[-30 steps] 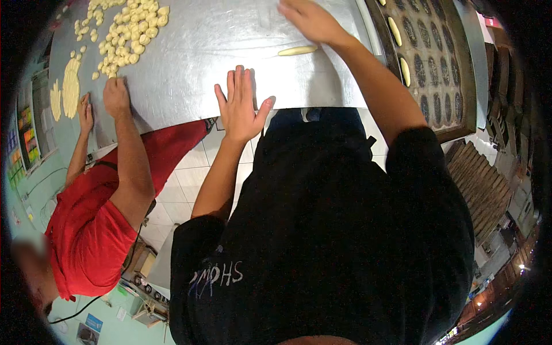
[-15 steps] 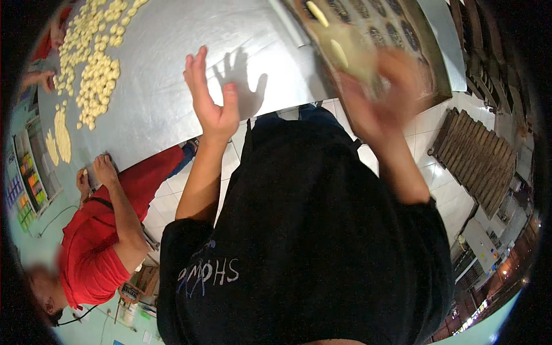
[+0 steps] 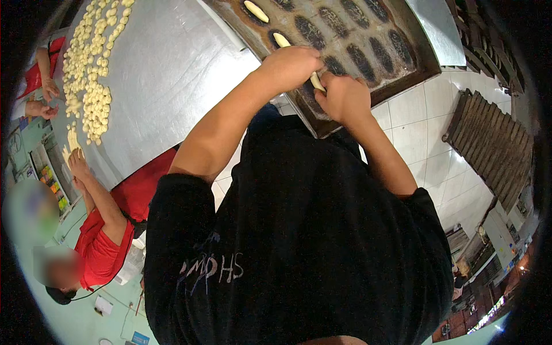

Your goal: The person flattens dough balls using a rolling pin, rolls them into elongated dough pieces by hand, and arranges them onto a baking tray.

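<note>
Over the near left corner of a dark baking tray (image 3: 426, 73), a slim pale dough stick (image 3: 317, 82) lies between my two hands. My left hand (image 3: 292, 66) is closed at its far end, knuckles up. My right hand (image 3: 347, 99) pinches the near end with thumb and fingers. A second dough stick (image 3: 281, 39) rests on the tray just beyond my left hand, which may hide part of it. Farther up the same edge sits another dough stick (image 3: 256, 11). Dark oval marks (image 3: 335, 22) cover the tray in rows.
A metal table (image 3: 167, 75) stretches left, with many small dough balls (image 3: 96, 109) at its far left. A person in red (image 3: 106, 247) handles flattened dough strips (image 3: 73, 140) there. Another person's hands (image 3: 46, 100) are at the far edge. A slatted wooden stack (image 3: 489, 149) lies right.
My left hand has moved from open above the table to the tray. My right hand, blurred before with a pale shape, has come down beside it. The view has shifted right.
</note>
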`<state>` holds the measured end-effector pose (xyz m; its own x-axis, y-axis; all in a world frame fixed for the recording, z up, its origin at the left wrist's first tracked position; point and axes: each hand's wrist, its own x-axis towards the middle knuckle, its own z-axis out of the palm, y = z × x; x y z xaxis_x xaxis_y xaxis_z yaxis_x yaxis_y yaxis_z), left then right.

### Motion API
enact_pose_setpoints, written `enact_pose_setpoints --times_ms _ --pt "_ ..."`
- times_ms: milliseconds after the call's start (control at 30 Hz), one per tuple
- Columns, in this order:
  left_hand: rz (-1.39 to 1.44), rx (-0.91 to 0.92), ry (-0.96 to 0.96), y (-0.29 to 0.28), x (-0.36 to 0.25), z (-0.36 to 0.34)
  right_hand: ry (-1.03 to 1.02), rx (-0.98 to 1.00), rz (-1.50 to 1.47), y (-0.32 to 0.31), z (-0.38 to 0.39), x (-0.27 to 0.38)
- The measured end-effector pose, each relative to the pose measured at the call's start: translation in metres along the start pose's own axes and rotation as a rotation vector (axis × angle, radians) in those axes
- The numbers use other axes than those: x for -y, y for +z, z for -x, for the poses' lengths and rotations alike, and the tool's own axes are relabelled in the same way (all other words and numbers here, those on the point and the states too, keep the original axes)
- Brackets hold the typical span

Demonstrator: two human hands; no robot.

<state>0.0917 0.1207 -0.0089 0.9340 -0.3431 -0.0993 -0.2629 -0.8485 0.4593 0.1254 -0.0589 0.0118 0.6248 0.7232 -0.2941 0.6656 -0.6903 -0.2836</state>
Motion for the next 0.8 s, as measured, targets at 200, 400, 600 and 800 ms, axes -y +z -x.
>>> enact_pose_setpoints --times_ms 200,400,600,800 --pt "0.102 0.024 -0.089 0.001 -0.014 0.012 0.02 0.186 -0.004 -0.009 0.007 0.002" --pt "0.145 -0.141 -0.052 -0.035 -0.012 0.042 0.074 0.302 0.037 -0.034 -0.014 0.001" --pt "0.445 -0.802 -0.361 -0.056 0.06 0.176 -0.212 -0.059 -0.717 -0.035 -0.085 0.117" --pt "0.254 -1.166 -0.944 -0.059 0.208 0.311 -0.321 -0.284 0.07 0.047 -0.148 0.172"
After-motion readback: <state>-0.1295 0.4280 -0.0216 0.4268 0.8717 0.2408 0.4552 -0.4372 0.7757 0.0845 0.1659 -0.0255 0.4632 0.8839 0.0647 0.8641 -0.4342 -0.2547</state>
